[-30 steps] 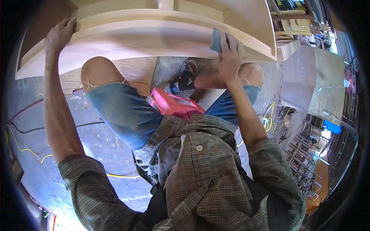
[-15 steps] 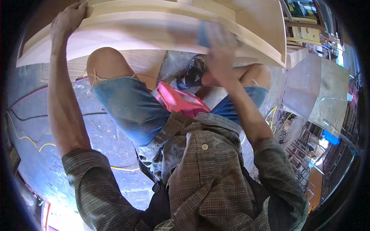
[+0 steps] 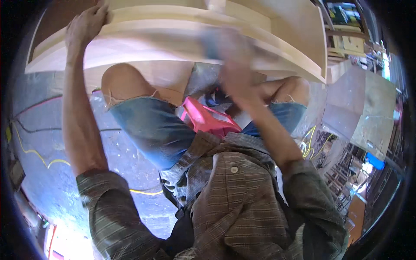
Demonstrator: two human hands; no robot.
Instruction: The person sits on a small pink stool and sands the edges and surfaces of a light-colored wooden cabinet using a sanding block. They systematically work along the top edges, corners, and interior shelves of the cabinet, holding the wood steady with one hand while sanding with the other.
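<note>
I have a pale, bare wooden case (image 3: 147,47) across the far side, its open top toward me, its far part cut off from my view. Its long near board runs left to right, and a short divider (image 3: 216,5) meets the inner rail. The left hand (image 3: 88,26) rests on its left rim. At right of centre, the right hand (image 3: 236,48) holds a blue-grey pad (image 3: 209,43) against or just over the near board; blur keeps me from telling which.

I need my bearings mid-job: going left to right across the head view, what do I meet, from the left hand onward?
Left hand → blurred blue-grey pad → right hand → yellow cable loops → blue object.
</note>
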